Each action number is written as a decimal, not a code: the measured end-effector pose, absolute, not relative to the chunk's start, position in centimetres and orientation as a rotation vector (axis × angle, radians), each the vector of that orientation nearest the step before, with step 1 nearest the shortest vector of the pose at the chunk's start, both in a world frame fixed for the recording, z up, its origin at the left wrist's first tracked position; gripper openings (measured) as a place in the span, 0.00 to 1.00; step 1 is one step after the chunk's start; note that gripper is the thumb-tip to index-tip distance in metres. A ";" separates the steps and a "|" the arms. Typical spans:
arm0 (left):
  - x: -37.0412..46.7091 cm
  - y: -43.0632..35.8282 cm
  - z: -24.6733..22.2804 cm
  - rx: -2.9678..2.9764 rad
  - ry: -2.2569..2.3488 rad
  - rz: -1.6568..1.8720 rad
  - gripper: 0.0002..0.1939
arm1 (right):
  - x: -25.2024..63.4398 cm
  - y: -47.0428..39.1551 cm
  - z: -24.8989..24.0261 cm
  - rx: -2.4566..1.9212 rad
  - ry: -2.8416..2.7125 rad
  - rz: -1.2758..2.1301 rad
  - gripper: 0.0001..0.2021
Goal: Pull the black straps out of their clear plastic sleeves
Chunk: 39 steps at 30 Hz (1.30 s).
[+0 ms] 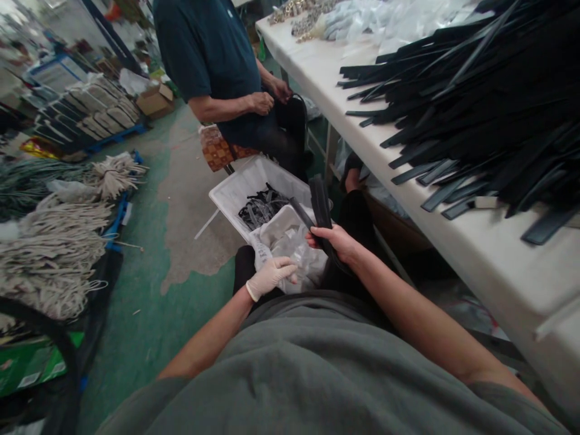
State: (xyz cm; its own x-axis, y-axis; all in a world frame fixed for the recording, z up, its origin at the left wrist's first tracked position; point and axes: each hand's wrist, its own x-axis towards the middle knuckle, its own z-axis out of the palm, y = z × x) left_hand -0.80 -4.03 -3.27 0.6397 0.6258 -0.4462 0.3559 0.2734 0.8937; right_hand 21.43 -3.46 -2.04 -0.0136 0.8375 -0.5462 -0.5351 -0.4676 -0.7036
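A bundle of black straps [321, 205] is gripped in my bare right hand [333, 240], its ends hanging below the wrist. My left hand [272, 277] wears a pale glove and rests over clear plastic bags [294, 251] in my lap; its fingers are bent together, and what they hold, if anything, is too small to make out. Just beyond my hands stands a white bin [226, 192], with short black strips [263, 206] inside.
On the right, a long white table [362, 121] bears a large pile of black straps [475, 115]. A person in a dark shirt [217, 54] sits ahead. Bundles of pale cord [54, 254] lie at the left on the green floor [131, 302].
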 end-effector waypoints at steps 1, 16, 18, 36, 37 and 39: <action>-1.6 -4.0 -3.0 1.278 0.956 0.223 0.27 | 21.8 -3.1 -2.0 -1.216 -0.360 1.667 0.05; -8.6 -3.3 -1.2 1.149 0.907 -0.020 0.18 | 23.2 -1.5 -0.9 -1.245 -0.517 1.487 0.08; -8.9 -2.9 -1.1 1.218 0.899 -0.096 0.13 | 23.3 -1.5 -0.7 -1.249 -0.529 1.479 0.09; -25.9 8.2 8.5 0.616 1.355 1.645 0.23 | 22.6 -4.4 -3.1 -1.673 -0.724 1.240 0.12; -26.1 7.8 8.3 0.566 1.339 1.699 0.22 | 22.6 -4.9 -2.8 -1.680 -0.762 1.241 0.11; -24.0 5.7 6.7 0.463 1.324 1.649 0.17 | 22.3 -5.9 -2.0 -1.689 -0.858 1.271 0.12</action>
State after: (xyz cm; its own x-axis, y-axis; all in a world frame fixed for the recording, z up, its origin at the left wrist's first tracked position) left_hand -23.99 5.71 6.72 -0.4887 0.8351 -0.2526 -0.4273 0.0234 0.9038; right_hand 22.32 -5.86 -1.98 0.2535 0.8825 -0.3962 0.0378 -0.4183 -0.9075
